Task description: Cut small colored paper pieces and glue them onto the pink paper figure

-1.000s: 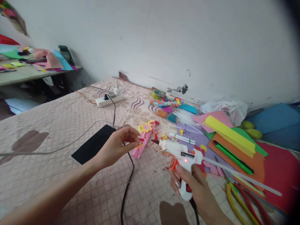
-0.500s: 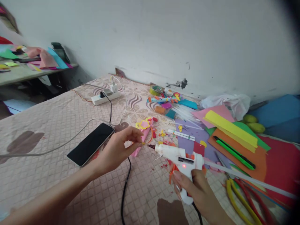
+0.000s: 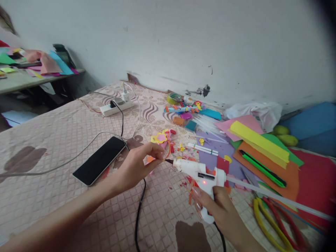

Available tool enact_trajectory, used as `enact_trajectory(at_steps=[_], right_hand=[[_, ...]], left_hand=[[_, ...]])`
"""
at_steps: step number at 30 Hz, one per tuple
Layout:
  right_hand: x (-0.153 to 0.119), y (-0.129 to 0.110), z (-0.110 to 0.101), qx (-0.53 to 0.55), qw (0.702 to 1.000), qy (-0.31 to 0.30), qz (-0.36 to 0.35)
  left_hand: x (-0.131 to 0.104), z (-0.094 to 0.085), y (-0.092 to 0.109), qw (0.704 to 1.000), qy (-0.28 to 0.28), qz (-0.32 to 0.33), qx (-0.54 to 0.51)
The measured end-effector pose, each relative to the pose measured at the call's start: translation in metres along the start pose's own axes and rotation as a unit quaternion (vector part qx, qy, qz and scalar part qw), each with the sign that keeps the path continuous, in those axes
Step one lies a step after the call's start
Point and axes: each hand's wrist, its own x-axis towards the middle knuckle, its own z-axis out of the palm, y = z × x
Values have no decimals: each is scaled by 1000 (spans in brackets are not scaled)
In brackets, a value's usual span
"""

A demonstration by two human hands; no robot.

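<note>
My right hand [image 3: 223,210] is wrapped round the handle of a white hot glue gun [image 3: 199,171], its red light lit and a long clear glue stick [image 3: 275,197] sticking out of the back. The gun's dark nozzle points left and sits right at the fingertips of my left hand [image 3: 139,164]. That hand's thumb and forefinger are pinched together on something too small to make out, with a hint of yellow at the tips. Just behind the fingers lies a pink craft piece with a yellow flower-shaped foam cutout [image 3: 159,137], partly hidden by my left hand.
A black-screened phone [image 3: 101,161] lies left, a power strip [image 3: 115,107] behind it. A black cord [image 3: 140,206] crosses the tablecloth. At right are coloured sheets [image 3: 312,185], a green cutter [image 3: 262,168] and red-and-yellow-handled pliers [image 3: 275,224]. A wall closes off the back.
The glue gun has shifted slightly left and up, and its nozzle now meets my left fingertips. My left hand stays pinched, a little further right. The view has moved slightly.
</note>
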Motion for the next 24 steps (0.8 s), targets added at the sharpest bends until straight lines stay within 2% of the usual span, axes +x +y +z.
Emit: enact_trajectory(at_steps=[6,20,24], right_hand=[[1,-1,-2,-11,999,-18,-27],[1,-4,2,4,1000,0,2],[-1,-6,4,16,999,15,31]], left_hand=[[2,1,3,999,6,27,19],[1,3,3,997,5,50,54],[1,3,4,997,10,48,60]])
